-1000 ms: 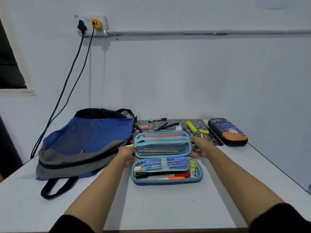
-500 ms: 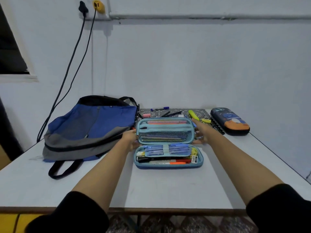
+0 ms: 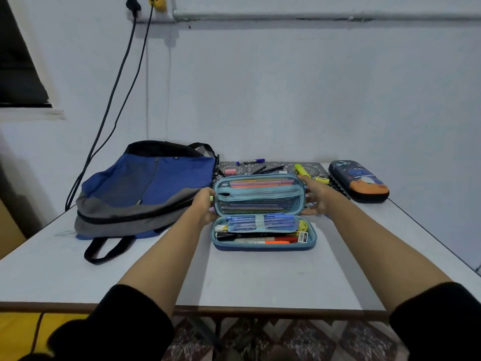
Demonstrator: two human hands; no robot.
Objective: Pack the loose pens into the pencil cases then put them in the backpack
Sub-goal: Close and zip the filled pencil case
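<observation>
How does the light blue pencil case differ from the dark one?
The light blue pencil case is open, lid raised, pens showing, held by the left hand and right hand; the dark pencil case is shut and untouched. It sits mid-table, the dark one nearer the right edge. Both are oblong cases on the table.

blue-grey backpack [image 3: 145, 188], light-blue pencil case [image 3: 263, 212]

Centre frame, left hand [image 3: 205, 204] and right hand [image 3: 316, 198] grip the raised lid of a light-blue fabric pencil case [image 3: 263, 244].
</observation>
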